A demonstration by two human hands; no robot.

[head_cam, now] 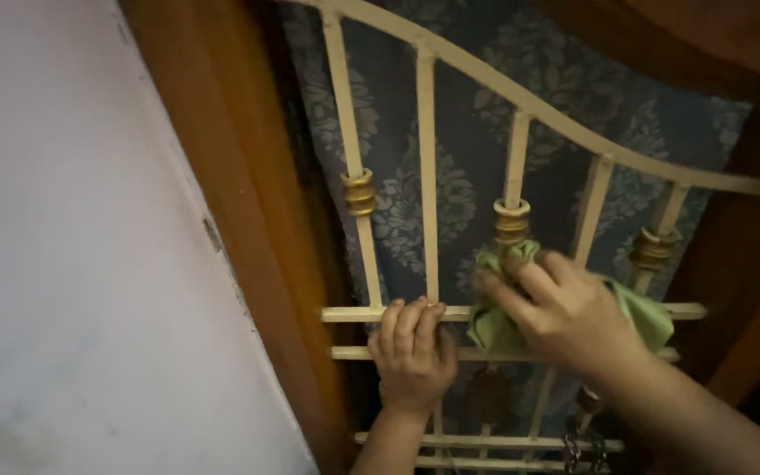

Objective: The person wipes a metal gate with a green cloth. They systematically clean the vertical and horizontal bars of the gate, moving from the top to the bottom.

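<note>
Two hands: left fingers [405, 324] curled on grille bar [354, 313], right fingers [521, 286] pinching cloth [494, 321] (half hidden).

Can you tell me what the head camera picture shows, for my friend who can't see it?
A person's right hand presses a green cloth against a cream metal window grille, just under a gold ring on one bar. Their left hand grips a crossbar of the grille. Behind the bars hangs a blue flowered curtain, with a brown wooden frame and white wall on the left.
</note>
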